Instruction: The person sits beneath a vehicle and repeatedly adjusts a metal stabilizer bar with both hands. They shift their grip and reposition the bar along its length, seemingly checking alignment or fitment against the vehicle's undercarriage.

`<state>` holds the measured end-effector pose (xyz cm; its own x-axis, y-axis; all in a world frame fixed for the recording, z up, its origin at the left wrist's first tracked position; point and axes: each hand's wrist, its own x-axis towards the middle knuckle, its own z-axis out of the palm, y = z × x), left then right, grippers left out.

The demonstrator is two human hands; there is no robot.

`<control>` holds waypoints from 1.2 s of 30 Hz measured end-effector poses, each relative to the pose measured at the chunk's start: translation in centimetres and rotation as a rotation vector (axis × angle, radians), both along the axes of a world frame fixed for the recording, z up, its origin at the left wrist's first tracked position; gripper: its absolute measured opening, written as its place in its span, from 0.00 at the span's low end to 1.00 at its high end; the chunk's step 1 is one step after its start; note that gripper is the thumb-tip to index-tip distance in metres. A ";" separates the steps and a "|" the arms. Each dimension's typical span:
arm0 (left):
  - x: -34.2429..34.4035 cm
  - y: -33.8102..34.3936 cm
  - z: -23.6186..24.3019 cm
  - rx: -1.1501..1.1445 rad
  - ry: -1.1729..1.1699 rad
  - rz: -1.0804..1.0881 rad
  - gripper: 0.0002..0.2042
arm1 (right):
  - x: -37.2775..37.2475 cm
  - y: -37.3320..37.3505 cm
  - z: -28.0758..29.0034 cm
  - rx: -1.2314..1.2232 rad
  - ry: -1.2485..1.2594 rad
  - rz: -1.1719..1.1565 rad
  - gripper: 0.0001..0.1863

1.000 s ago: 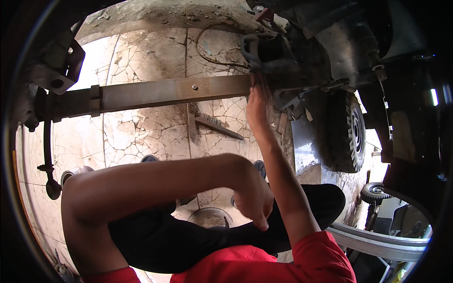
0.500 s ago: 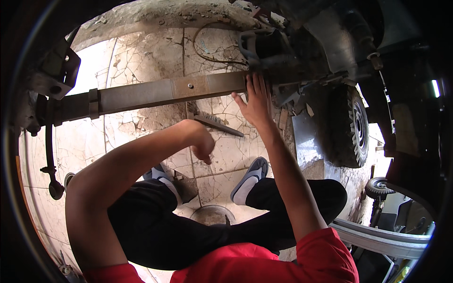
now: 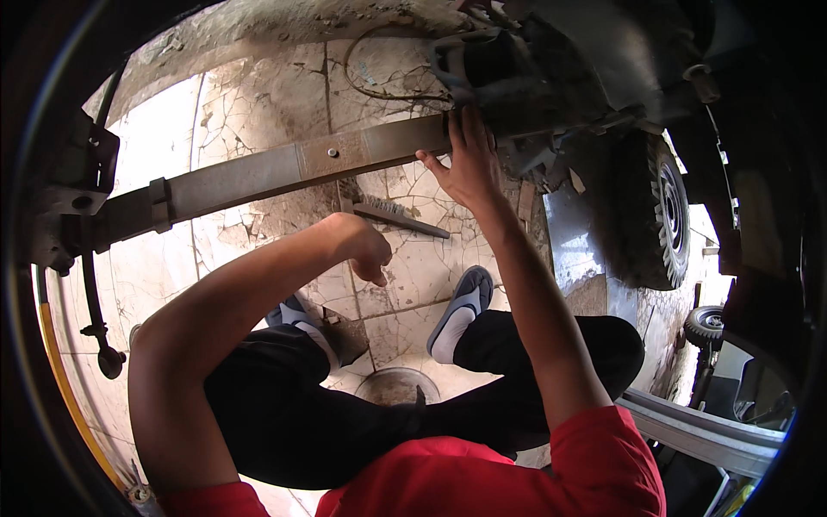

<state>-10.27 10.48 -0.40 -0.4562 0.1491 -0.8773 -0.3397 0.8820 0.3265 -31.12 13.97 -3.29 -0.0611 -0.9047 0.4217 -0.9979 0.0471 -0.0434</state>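
Observation:
A flat steel leaf spring (image 3: 258, 172) runs across in front of me, with a small round bolt head (image 3: 333, 152) on its rust-brown middle patch. My right hand (image 3: 472, 168) lies on the right part of this spring, fingers stretched out over its top and thumb apart. Bent at the wrist, my left hand (image 3: 370, 257) hangs on the near side of the spring, clear of it. Its fingers are curled in and partly hidden, with nothing visible in them. A wire brush (image 3: 403, 221) lies on the floor just beyond that hand.
Dark vehicle parts (image 3: 534, 86) crowd the upper right, beside a tyre (image 3: 663, 215). A bracket and hanging rod (image 3: 90, 284) are at the left. Cracked tiles (image 3: 276, 103) cover the floor. Between my feet sits a round metal cover (image 3: 383, 388). A curved hose (image 3: 349, 65) lies farther back.
The view has shifted a little, so the spring and wheels sit slightly differently in the picture. My right hand stays on the spring; my left hand remains bent and curled.

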 end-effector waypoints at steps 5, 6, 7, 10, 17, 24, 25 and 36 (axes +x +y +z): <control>-0.2 0.3 -2.1 -0.029 0.046 -0.032 0.33 | -1.5 -2.2 0.7 -0.003 -0.028 0.028 0.47; -0.2 0.4 -2.3 -0.028 0.048 -0.033 0.33 | -1.4 -3.3 0.9 0.030 -0.055 0.007 0.47; -0.1 0.4 -2.4 -0.028 0.052 -0.035 0.34 | -1.4 -3.7 1.1 0.061 -0.081 -0.015 0.47; 1.5 0.0 -4.4 -0.008 0.116 -0.007 0.34 | -0.6 -3.1 0.8 0.014 -0.038 0.016 0.48; 1.9 -1.1 -3.1 -0.039 0.039 0.009 0.35 | 0.0 0.5 0.6 0.032 0.012 -0.025 0.52; 2.0 -1.8 -2.6 -0.093 0.112 0.076 0.31 | -0.9 -2.5 0.8 0.053 -0.011 -0.047 0.52; 2.2 -2.1 -2.3 -0.107 0.118 0.071 0.30 | -0.9 -2.0 0.7 0.049 -0.006 -0.045 0.53; 3.7 -3.6 -5.5 -0.144 0.176 0.129 0.25 | -1.3 -3.5 0.4 0.101 -0.001 -0.054 0.53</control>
<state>-6.59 6.93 -5.86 -0.6105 -0.0412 -0.7910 -0.4017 0.8768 0.2644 -32.47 10.52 -2.87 -0.1115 -0.9379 0.3286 -0.9938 0.1054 -0.0364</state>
